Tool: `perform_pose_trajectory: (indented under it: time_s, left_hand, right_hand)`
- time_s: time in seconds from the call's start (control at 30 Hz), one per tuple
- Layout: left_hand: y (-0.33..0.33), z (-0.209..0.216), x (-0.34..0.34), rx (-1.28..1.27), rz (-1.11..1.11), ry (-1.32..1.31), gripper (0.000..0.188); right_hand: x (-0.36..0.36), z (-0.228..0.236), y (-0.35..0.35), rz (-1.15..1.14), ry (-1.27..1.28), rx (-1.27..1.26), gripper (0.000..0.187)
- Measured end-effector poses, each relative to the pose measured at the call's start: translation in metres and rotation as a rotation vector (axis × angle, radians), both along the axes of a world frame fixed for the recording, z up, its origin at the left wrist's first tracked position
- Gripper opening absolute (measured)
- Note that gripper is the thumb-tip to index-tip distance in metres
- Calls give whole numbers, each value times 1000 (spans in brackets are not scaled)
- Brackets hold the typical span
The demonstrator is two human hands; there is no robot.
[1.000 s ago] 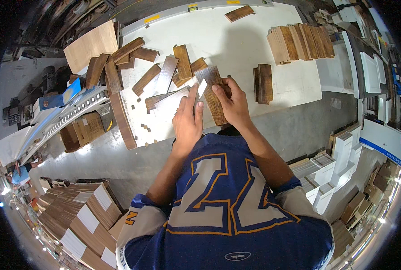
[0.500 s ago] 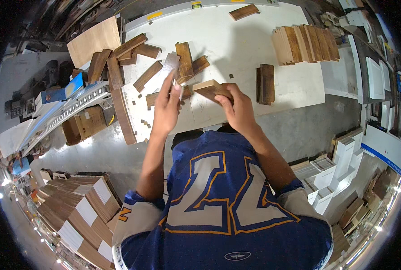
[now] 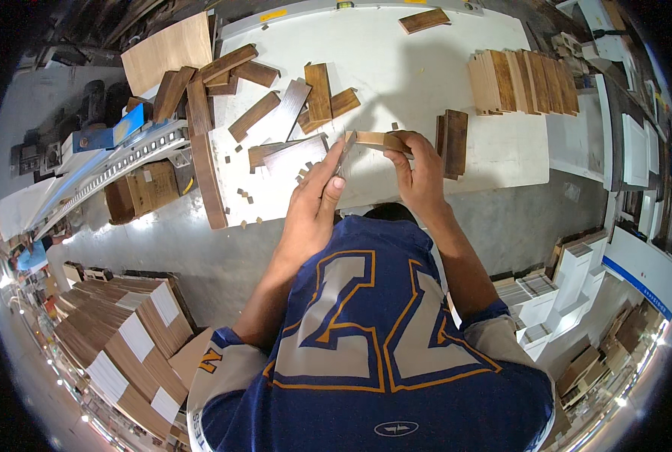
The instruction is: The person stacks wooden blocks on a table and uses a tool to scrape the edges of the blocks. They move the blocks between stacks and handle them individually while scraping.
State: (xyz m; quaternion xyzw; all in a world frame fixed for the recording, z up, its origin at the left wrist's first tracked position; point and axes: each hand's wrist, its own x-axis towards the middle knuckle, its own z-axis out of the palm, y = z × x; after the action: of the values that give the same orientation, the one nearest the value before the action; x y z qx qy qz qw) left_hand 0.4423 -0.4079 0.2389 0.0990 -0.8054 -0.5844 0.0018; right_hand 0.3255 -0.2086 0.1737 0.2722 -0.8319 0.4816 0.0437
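My right hand grips a short wooden block above the white table, a pale edge of the block showing. In my left hand is a thin flat piece, seen nearly edge-on and too narrow to name surely. Its upper end touches or nearly touches the left end of the block. Left of these lie a dark wood block with a shiny top and another glossy block. Two more brown blocks cross each other just beyond.
Several brown blocks lie heaped at the far left. A row of stacked blocks stands far right, with a dark pair nearer. Small chips dot the table's near left. A long metal level lines the far edge.
My left hand has swung right and nearer with the thin piece, bringing it to the block's end. My right hand has shifted slightly right with the block. The view has moved a little.
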Motion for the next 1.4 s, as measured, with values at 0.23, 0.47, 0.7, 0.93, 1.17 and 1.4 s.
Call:
perform_pose_trajectory:
  time_s: [0.23,0.47,0.7,0.93,1.17,1.4]
  left_hand:
    - [-4,-2,6,49,8,-46,57]
    - [-9,-34,8,76,64,-198,58]
    - [-35,-72,-4,696,287,-556,63]
    - [-6,-60,-8,1155,111,-358,53]
    - [9,-49,-27,589,-9,-42,38]
    - [10,-38,-25,-162,53,160,52]
  right_hand:
    - [7,-8,9,40,-99,-13,32]
    - [0,10,26,133,-205,71,42]
    - [9,21,16,362,-162,-186,27]
    - [18,25,8,376,130,77,47]
    - [-1,18,4,230,-784,-511,45]
    - [-1,21,-12,127,-599,-272,49]
